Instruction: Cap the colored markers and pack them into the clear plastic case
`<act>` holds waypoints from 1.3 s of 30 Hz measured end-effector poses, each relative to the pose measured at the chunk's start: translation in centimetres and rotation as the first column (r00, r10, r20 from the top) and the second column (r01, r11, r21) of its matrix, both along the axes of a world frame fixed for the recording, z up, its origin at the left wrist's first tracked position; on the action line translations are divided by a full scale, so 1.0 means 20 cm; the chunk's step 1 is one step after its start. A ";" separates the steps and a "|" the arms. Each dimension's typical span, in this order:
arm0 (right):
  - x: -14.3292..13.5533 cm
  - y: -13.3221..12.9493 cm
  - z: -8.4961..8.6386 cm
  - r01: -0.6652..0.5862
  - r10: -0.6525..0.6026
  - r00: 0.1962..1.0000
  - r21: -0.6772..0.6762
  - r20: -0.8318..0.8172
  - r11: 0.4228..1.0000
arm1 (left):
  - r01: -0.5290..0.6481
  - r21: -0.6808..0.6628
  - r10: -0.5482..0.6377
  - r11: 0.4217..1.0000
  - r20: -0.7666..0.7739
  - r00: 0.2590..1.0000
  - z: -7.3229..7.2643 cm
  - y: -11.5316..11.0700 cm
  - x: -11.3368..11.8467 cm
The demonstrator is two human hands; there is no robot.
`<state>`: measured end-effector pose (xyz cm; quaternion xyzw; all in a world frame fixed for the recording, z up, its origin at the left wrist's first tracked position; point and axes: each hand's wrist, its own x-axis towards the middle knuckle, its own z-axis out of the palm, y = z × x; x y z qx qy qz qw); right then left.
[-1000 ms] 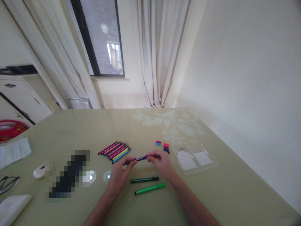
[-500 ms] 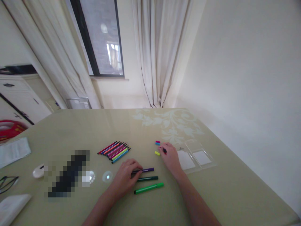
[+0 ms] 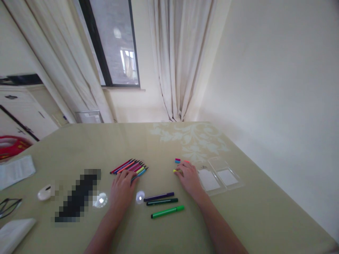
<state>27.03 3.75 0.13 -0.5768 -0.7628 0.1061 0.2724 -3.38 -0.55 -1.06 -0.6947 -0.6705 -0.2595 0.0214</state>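
Observation:
My left hand (image 3: 124, 186) is over the near end of a row of uncapped felt-tip pens (image 3: 124, 166). Its thumb and fingers close around a light blue felt-tip pen (image 3: 142, 173), the nearest of the row, and partly hide it. My right hand (image 3: 189, 177) pinches a small yellow cap (image 3: 175, 171), mostly covered by the fingertips. Just beyond those fingers lie a magenta and blue pair of caps (image 3: 177, 160) and an orange-red cap (image 3: 186, 161). Between my forearms rest three capped pens: purple (image 3: 159, 197), dark green (image 3: 162, 202) and bright green (image 3: 167, 212).
An open clear plastic case (image 3: 225, 176) lies right of my right hand. On the left of the table (image 3: 106, 141) are a white mouse (image 3: 44, 192), glasses (image 3: 10, 208), a pixelated dark object (image 3: 78, 195) and a pale packet (image 3: 17, 171). A wall borders the right side.
My left hand has let go of the purple pen and moved left to the row of uncapped pens. My right hand has shifted slightly onto the yellow cap; an orange-red cap now shows behind it.

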 end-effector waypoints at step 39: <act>-0.12 -0.07 0.06 -0.179 0.195 0.828 0.082 -0.525 0.980 | 0.270 0.235 -0.306 0.934 0.130 0.943 0.01 0.00 0.09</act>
